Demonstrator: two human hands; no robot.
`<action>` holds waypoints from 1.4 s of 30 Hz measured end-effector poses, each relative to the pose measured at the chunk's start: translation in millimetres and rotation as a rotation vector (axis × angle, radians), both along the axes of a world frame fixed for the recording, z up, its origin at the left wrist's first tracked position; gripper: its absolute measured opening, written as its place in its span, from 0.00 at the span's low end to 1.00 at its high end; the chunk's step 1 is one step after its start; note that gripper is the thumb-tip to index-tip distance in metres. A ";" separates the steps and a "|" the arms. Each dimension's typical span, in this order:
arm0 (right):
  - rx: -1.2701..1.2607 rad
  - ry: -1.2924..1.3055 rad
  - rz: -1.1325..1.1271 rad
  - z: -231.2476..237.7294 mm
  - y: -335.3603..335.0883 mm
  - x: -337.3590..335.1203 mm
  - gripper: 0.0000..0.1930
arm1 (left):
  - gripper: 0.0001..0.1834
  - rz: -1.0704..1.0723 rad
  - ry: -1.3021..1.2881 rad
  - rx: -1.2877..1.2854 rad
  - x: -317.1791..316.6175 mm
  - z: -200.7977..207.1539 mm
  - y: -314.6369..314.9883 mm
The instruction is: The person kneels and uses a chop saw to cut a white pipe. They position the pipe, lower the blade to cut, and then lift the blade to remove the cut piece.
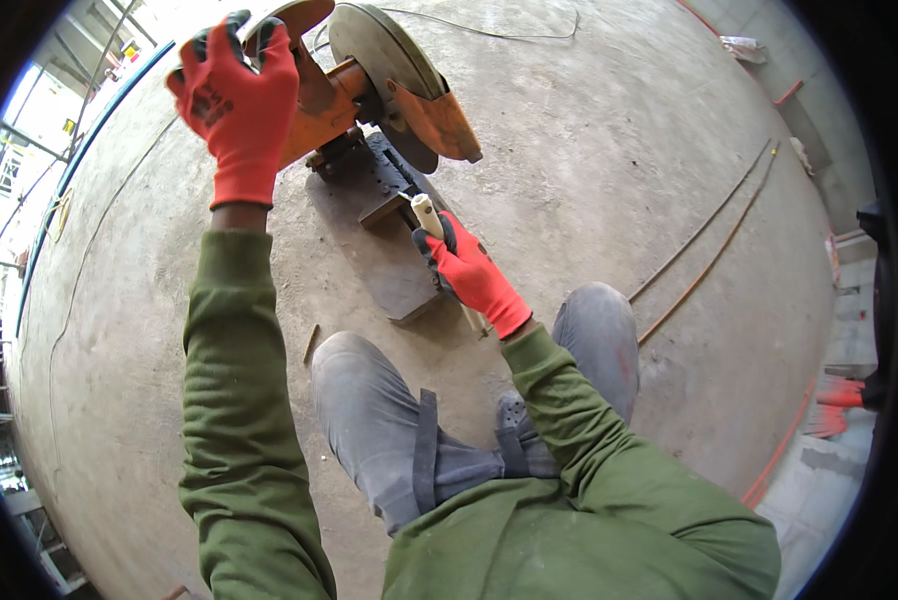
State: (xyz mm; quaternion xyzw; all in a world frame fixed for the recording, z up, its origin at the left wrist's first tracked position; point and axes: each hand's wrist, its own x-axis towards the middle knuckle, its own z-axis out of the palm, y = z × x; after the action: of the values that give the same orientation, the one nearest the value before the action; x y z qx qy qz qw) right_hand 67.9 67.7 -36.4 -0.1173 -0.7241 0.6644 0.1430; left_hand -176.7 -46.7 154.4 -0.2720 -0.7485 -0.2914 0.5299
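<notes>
An orange cut-off saw [344,95] stands on the floor ahead of me, its head tilted up over a dark metal base [359,225]. The large grey disc [381,45] shows beside an orange guard [439,120]. My left hand [239,105], in a red glove with black fingertips, has its fingers bent over the saw's upper left side; the part under them is mostly hidden. Lower down, my right hand [469,268], gloved alike, is wrapped round a short cream-coloured pipe [427,214]. The pipe's upper end lies by the saw's base, and its lower end shows beneath my hand.
Two long thin rods [721,250] lie on the concrete floor to the right. A short brown stick [311,343] rests near my left knee [344,365]. Thin cable [81,275] runs along the left, and another cable [509,36] curves beyond the saw.
</notes>
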 end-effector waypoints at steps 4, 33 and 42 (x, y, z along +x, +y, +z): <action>0.429 0.133 -0.063 5.0 12.6 3.0 0.11 | 0.15 -0.426 -0.392 0.198 73.7 -14.2 -15.5; 1.368 -0.362 -0.101 -0.6 92.1 14.5 0.14 | 0.13 -0.730 -1.505 0.914 181.3 -221.3 12.6; 0.921 -0.436 -0.059 -40.1 98.4 2.6 0.14 | 0.12 -0.621 -1.253 0.688 193.5 -204.8 48.8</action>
State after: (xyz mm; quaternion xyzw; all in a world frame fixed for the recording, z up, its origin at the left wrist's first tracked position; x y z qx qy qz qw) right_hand 70.5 166.1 -76.5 -0.1985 -0.9512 0.2321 0.0442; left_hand 16.9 2.1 -50.4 -0.0741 -0.6656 -0.7414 -0.0429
